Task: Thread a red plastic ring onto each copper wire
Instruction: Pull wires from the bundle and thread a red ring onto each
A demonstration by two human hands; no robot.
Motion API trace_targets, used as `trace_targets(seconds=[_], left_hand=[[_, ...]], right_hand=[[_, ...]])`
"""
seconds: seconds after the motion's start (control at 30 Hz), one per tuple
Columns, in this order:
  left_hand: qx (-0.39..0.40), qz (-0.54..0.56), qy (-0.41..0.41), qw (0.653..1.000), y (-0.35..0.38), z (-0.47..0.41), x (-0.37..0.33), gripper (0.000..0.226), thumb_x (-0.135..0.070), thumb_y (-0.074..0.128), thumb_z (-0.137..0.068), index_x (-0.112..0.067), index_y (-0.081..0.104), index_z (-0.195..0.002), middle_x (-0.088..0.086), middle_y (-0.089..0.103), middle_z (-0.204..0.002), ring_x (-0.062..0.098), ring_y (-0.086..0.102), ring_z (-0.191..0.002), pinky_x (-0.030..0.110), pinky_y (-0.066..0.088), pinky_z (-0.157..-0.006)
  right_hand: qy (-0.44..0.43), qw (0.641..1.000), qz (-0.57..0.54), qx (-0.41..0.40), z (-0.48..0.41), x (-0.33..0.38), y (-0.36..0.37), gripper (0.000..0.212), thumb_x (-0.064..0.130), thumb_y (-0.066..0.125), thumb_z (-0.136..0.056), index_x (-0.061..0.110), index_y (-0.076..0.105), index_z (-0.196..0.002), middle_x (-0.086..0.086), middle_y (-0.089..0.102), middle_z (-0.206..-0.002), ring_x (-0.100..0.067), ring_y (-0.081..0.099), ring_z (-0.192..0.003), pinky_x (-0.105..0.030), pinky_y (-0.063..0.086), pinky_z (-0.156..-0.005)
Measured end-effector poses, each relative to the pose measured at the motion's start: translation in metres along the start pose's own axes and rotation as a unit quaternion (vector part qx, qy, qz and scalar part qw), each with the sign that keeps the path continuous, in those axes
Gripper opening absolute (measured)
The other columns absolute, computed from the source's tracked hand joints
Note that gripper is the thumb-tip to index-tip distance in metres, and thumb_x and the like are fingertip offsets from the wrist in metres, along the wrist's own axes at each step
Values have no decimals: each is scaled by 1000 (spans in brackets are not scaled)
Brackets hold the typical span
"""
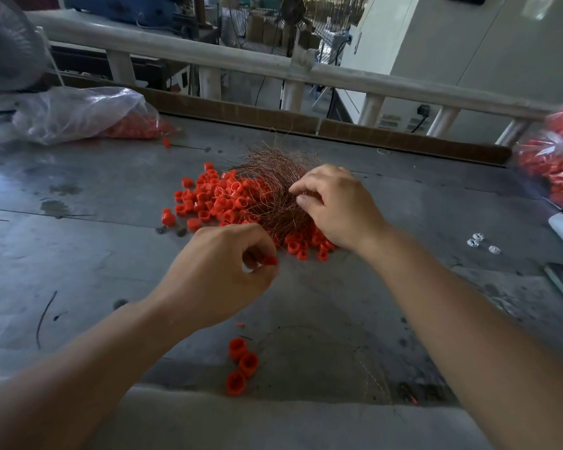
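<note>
Bench [79, 254]: grey, scuffed and stained; carries everything below.
Copper wires [273, 183]: a loose, bristly bundle at mid-bench towards the far edge; its near end lies over the ring heap.
Ring heap [208, 199]: many red plastic rings spread left of and under the bundle, with more spilling out on its near side, below the right wrist.
Left hand [221, 271]: just on the near side of the heap, back of the hand up, fingers curled in. Thumb and forefinger pinch one red ring [269, 261] at the fingertips, lifted off the bench and close to the near tip of the bundle. Whether a wire touches it, cannot tell.
Right hand [338, 203]: on the right side of the bundle, palm down. Forefinger and thumb are bent together, tips nearly meeting, pinching in among the strands; the other fingers are curled behind. Which strand they hold is too fine to tell.
Loose rings [241, 365]: three, touching in a short row, by the near edge, well apart from the heap.
Clear bag [79, 112]: far left corner, slumped, red parts inside.
Second bag [553, 170]: right edge, packed with red parts.
White bits [478, 243]: three small pieces near the right edge.
</note>
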State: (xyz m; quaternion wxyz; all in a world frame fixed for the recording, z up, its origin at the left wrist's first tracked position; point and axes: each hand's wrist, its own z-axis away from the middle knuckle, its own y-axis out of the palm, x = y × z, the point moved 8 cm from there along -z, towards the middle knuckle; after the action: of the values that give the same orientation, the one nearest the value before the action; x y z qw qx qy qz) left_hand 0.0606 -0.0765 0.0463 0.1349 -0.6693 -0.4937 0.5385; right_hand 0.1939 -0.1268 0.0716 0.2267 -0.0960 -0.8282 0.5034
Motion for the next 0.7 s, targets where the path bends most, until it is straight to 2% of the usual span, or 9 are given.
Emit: trace_targets(seconds=[0.1, 0.23, 0.37, 0.5, 0.63, 0.7], left_hand=[[2, 2, 4, 1000, -1, 0, -1, 11, -16, 70, -73, -25, 65, -74, -21, 59, -68, -8, 54, -80, 8, 43, -66], [3, 5, 5, 1000, -1, -1, 0, 8, -16, 70, -73, -23, 67, -77, -22, 58, -69, -10, 54, -79, 5, 41, -66], [3, 7, 2, 1000, 0, -1, 1, 9, -16, 71, -72, -22, 68, -79, -24, 56, -68, -15, 53, -76, 4, 41, -68], [-7, 15, -2, 1000, -2, 0, 1, 12, -13, 72, -72, -22, 68, -78, -26, 56, -67, -18, 52, -73, 0, 39, -64], [-14, 50, 4, 999, -5, 1, 0, 34, -7, 73, -71, -38, 59, -74, -24, 58, -67, -16, 56, -73, -2, 39, -62], [-22, 89, -8, 996, -7, 1, 2, 39, -7, 71, -72, -43, 58, -74, -19, 62, -70, -8, 60, -72, 2, 44, -63]], right_hand=[[-15, 999, 6, 41, -5, 4, 9, 21, 20, 57, -89, 19, 66, -108, 0, 53, -123, -16, 38, -119, -20, 22, -94], [-31, 997, 38, 52, -6, 9, 14, 11, 22, 60, -86, 16, 68, -90, 0, 56, -116, -17, 41, -117, -36, 29, -102], [-49, 999, -12, -14, -5, 16, -1, 9, 18, 64, -83, 10, 69, -85, -3, 64, -102, -18, 53, -104, -37, 37, -96], [-14, 984, -161, -81, 4, 13, -23, 4, 13, 62, -85, 12, 66, -87, 5, 64, -84, -10, 59, -82, -17, 45, -78], [-47, 941, -302, -143, 18, 16, -53, 19, 7, 57, -87, 25, 56, -80, 5, 61, -76, -14, 62, -76, -26, 50, -74], [-77, 927, -317, -184, 27, 21, -73, 20, 7, 55, -87, 26, 54, -82, 8, 57, -72, -8, 57, -66, -23, 48, -66]])
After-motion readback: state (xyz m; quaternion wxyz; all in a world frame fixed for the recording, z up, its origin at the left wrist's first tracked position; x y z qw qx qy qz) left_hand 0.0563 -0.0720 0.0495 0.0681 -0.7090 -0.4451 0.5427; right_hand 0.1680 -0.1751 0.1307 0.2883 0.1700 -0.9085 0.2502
